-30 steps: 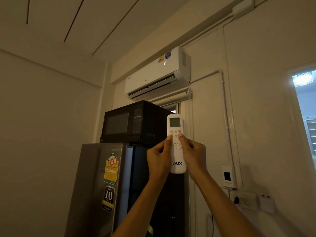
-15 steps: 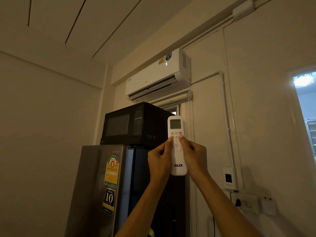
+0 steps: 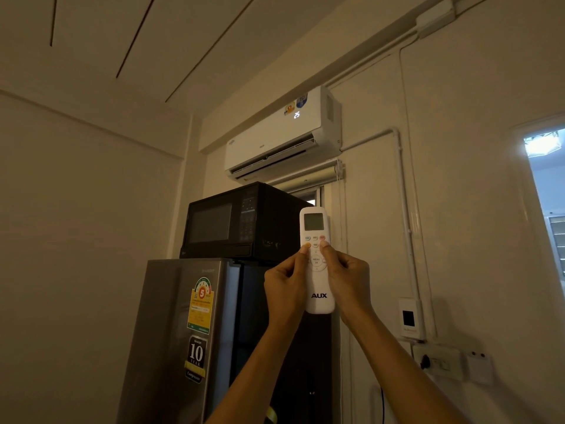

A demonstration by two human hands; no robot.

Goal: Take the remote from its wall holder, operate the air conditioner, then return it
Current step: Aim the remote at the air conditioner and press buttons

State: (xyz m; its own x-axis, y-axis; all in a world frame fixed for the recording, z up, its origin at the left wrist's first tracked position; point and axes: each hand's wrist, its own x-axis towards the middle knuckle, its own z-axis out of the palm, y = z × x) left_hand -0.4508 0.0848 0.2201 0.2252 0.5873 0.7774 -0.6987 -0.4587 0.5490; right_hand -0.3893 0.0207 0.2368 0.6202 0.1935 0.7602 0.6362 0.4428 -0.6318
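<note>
1. While both arms reach up from the bottom of the frame, the left hand and right hand hold a white remote upright between them, just right of centre.
2. The fingers of each hand curl around the remote's side edges, pinching it from left and right; both thumbs press on the front, their tips on the button rows just under the small screen.
3. The remote's top end points up toward the air conditioner, mounted high on the wall in the upper centre, probably so its signal reaches the unit while the thumbs work the buttons.
4. The unit's front shows lit digits reading 25, and its lower flap looks open.
5. A black microwave sits on a silver fridge in the lower left of the frame, behind the hands.
6. The wall holder appears to be the white box at lower right, well apart from the remote.
7. Compared with 0.5 seconds ago, the grip is unchanged, but the display then showed a single lit digit and now shows 2.
</note>
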